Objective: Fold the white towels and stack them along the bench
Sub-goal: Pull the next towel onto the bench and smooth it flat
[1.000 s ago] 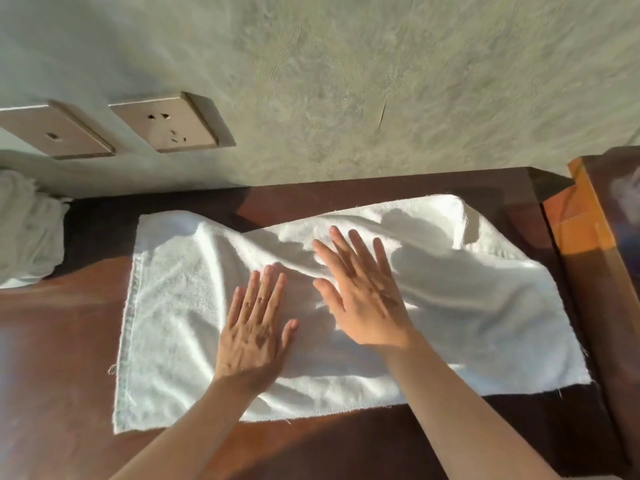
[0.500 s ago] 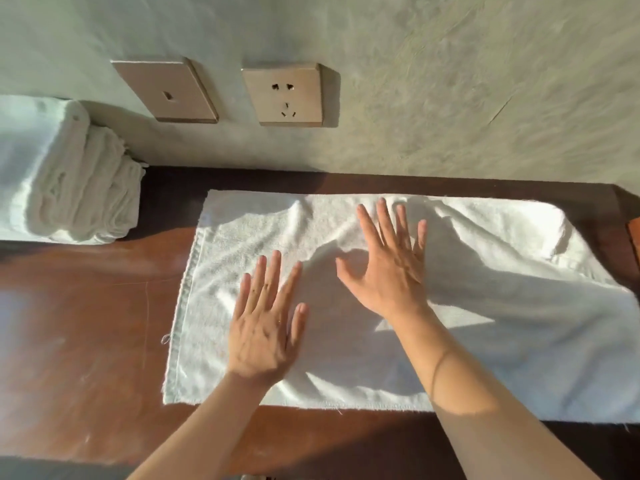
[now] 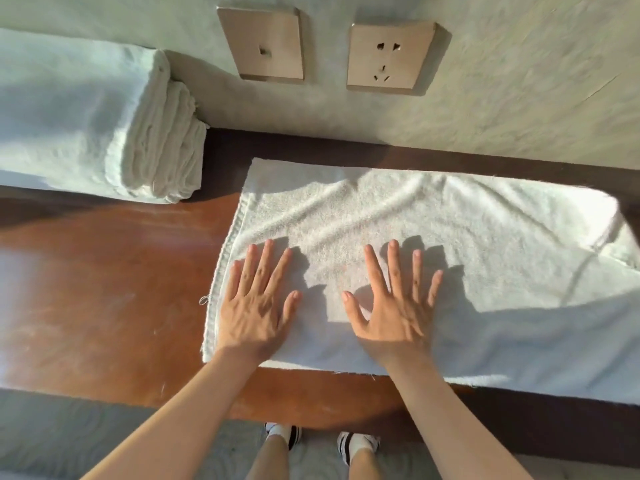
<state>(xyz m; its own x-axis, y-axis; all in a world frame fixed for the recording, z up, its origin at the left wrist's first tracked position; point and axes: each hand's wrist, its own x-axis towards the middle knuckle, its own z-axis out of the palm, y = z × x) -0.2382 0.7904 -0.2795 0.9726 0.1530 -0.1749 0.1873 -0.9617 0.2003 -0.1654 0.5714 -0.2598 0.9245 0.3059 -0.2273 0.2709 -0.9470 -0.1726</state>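
The brown surface (image 3: 114,289) carries a white towel (image 3: 485,271) spread flat near the wall, with a stack of folded towels (image 3: 86,126) to its left. My left hand (image 3: 254,308) and right hand (image 3: 394,306) press flat on the towel's left end, grip released, fingers spread.

We lose towel (image 3: 433,244) right end past frame edge, far corner there blurred. Stack of folded towels (image 3: 86,116), left of towel, cut off at left edge; we cannot count layers. Towel patches under left hand (image 3: 256,306) and right hand (image 3: 394,310) hidden. Feet partly hidden behind bench (image 3: 104,289) edge.
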